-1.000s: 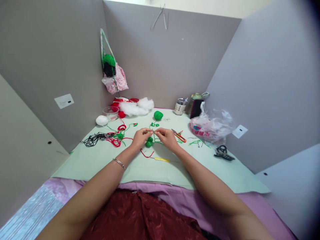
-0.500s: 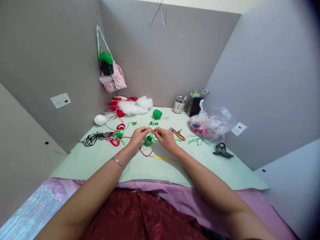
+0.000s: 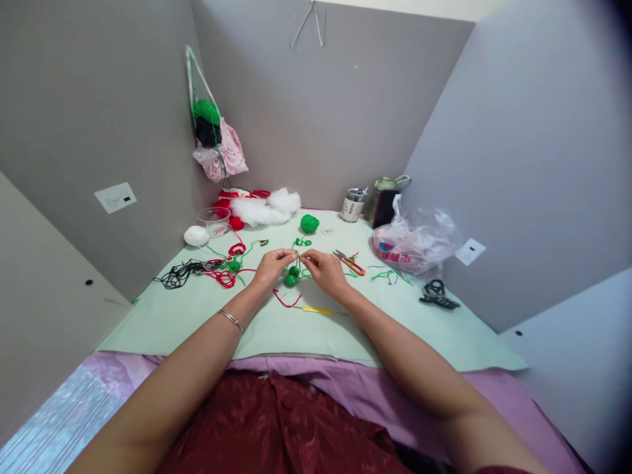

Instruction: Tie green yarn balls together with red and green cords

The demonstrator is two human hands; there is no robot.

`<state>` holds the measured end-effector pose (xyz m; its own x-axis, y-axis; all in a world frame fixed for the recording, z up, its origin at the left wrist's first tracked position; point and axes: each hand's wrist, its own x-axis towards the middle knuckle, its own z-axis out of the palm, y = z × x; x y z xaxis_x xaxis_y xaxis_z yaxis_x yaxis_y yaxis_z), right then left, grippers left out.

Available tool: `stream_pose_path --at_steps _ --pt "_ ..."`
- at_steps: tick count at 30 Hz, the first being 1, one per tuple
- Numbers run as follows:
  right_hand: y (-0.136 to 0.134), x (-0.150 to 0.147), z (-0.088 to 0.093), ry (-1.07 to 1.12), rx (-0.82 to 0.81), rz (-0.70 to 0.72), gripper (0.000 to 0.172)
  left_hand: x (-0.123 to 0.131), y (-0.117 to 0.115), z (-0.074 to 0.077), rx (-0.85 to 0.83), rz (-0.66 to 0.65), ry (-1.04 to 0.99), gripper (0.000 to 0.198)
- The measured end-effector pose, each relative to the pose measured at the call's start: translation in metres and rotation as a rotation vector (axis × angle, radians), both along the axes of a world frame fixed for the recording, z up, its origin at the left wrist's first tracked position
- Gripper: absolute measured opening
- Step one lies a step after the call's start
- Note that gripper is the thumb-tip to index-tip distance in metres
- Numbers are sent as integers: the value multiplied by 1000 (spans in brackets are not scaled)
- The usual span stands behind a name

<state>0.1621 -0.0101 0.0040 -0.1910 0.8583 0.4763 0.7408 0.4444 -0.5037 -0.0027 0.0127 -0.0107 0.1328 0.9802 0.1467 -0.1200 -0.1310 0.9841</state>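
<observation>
My left hand [image 3: 274, 266] and my right hand [image 3: 323, 270] meet over the middle of the table, fingertips pinched close together. Between them runs green yarn [image 3: 298, 261], though its finer detail is too small to make out. Just below the fingers sits a small green stuffed piece [image 3: 291, 278] made of rounded lumps. Behind the hands lie a green yarn ball [image 3: 309, 224] and a curled green strip [image 3: 303, 242]. Right of my right hand are orange-handled scissors [image 3: 351, 263]. A crochet hook with a yellow handle [image 3: 316, 310] rests nearer me, beside a red yarn scrap [image 3: 286, 301].
Black yarn [image 3: 184, 274], red yarn [image 3: 222, 280], a white ball [image 3: 196, 236] and a clear tub [image 3: 217, 222] lie left. White stuffing [image 3: 261, 210] is at the back. Rightward stand a pen can [image 3: 352, 205], a plastic bag [image 3: 415, 243] and a black hair claw [image 3: 438, 296].
The whole view has shifted slightly. Both hands keep almost the same pinched pose on the green yarn, and the things on the table have not moved.
</observation>
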Motion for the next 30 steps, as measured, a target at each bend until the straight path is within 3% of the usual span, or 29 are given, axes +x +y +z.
stream_pose_path --at_steps 9,18,23,30 --pt "0 1 -1 -18 7 -6 19 0 3 -3 -15 -33 -2 28" --pt "4 2 -5 -87 38 -50 20 1 1 -2 -53 -33 -54 11" --pt "8 8 -3 -30 9 -88 20 2 -2 2 -88 4 -79 13" --pt "11 7 -2 171 -86 -26 23 -2 -1 6 -177 -105 -289 16"
